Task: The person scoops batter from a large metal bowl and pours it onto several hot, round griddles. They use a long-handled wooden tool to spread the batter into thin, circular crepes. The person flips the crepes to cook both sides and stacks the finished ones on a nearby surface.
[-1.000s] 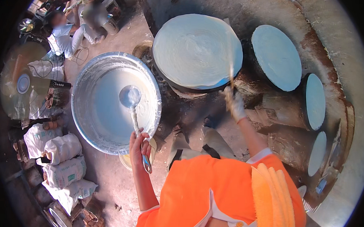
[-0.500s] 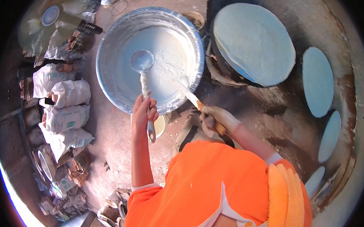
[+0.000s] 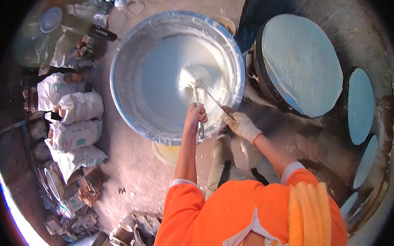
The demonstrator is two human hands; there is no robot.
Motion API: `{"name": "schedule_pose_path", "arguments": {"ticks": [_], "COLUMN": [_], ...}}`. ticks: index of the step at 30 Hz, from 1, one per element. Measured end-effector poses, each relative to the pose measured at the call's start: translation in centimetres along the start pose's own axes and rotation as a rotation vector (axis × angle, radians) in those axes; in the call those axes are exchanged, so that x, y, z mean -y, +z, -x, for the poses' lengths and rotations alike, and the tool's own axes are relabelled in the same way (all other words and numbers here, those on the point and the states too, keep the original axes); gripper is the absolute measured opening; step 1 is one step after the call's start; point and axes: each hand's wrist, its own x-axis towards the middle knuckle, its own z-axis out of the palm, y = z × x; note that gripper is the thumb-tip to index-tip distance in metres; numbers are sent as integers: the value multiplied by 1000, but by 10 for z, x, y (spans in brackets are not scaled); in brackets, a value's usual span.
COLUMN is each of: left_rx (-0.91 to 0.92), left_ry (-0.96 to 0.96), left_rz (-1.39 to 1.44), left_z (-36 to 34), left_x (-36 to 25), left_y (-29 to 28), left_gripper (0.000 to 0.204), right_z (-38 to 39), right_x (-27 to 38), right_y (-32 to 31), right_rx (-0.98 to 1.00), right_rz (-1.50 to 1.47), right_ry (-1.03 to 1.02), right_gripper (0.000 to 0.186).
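Observation:
My left hand (image 3: 196, 116) is closed around the metal handle of a batter-coated ladle (image 3: 195, 96). The ladle's bowl, blurred and white, is over the right half of a wide metal basin (image 3: 117, 96) containing white batter (image 3: 157, 76). On my right hand (image 3: 242, 124) is a pale, stained work glove. Its fingers grip a long, narrow scraper (image 3: 211, 96), whose tip reaches the ladle where bowl and handle meet. Whether they touch, I cannot tell. Both hands are near the basin's near rim.
Right of the basin, a large round griddle (image 3: 260, 72) bears a pale sheet of batter (image 3: 302, 65). Several smaller pale discs (image 3: 361, 107) line the curved wall farther right. White sacks (image 3: 76, 135) are stacked at left. A yellowish container (image 3: 166, 154) sits partly under the basin.
The view has shifted, so the basin and griddle appear farther right. Within the basin, the ladle has moved right and the scraper's tip has come up to it. Both hands keep their grips.

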Motion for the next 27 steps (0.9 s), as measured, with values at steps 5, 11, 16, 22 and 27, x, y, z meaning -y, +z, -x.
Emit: {"name": "schedule_pose_path", "arguments": {"ticks": [5, 11, 16, 22, 27], "left_rx": [201, 186, 246, 35, 127], "left_ry": [165, 483, 565, 892, 699], "left_rz": [36, -207, -145, -346, -278], "left_z": [58, 202, 298, 350, 245], "left_x": [-101, -266, -377, -422, -331], "left_y": [43, 123, 172, 198, 114], "left_gripper": [10, 19, 32, 29, 27], "right_z": [5, 7, 35, 42, -31], "right_x": [108, 234, 368, 413, 270], "right_y": [-95, -170, -188, -170, -142], "right_rx": [-29, -290, -212, -316, -114], "right_rz": [568, 732, 157, 280, -173], "right_ry": [-357, -755, -1062, -1041, -938], "right_gripper": [42, 38, 41, 40, 40]}}
